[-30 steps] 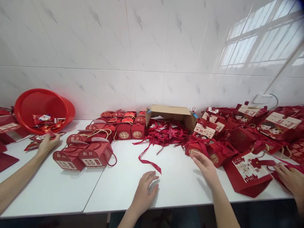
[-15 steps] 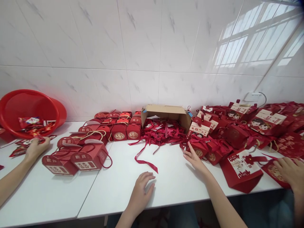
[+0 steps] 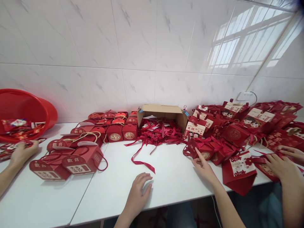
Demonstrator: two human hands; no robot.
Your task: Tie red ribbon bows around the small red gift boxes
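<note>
My left hand [image 3: 138,193] lies flat on the white table [image 3: 171,183], fingers apart, holding nothing, just below a loose red ribbon [image 3: 140,160]. My right hand [image 3: 203,167] reaches to the right, fingers stretched, its fingertips touching a small red gift box [image 3: 201,149] with a ribbon bow. Nothing is gripped in it.
A cardboard box [image 3: 163,113] spills red ribbons [image 3: 161,130] at the back. Red handled boxes [image 3: 78,158] crowd the left, red gift bags [image 3: 239,171] the right. A red basin [image 3: 23,110] holds sweets. Another person's hand [image 3: 22,153] is far left, other hands [image 3: 282,164] far right.
The view has swung right. My right hand has moved forward onto the small red gift box. My left hand has stayed flat on the table.
</note>
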